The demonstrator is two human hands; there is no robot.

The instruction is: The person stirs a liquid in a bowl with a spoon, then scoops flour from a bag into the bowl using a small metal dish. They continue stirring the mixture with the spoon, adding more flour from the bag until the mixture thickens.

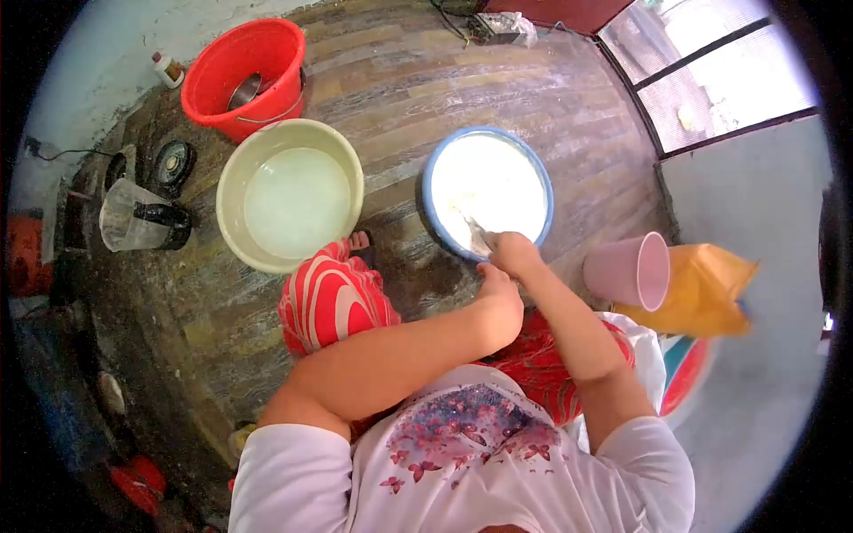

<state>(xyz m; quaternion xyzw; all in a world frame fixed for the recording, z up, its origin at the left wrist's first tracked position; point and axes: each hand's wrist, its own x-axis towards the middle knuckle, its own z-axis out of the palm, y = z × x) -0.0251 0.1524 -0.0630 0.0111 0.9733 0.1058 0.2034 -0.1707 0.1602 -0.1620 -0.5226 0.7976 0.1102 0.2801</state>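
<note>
A round blue tub (543, 169) filled with a smooth white substance stands on the floor before me. My right hand (515, 256) is closed over the tub's near rim, gripping a greyish utensil (476, 233). The utensil's far end dips into the white contents, so its kind cannot be made out. Just below, my left hand (499, 298) has its fingers bent against the near rim of the tub, apparently holding it; the fingertips are partly hidden. White streaks cling around the utensil.
A cream basin (227, 233) of cloudy liquid stands left, beside a red bucket (209, 84) with a metal vessel inside. Further left are a clear mixer jar (129, 218) and a dark lid (174, 163). A pink tumbler (617, 271) and yellow bag (702, 284) are right.
</note>
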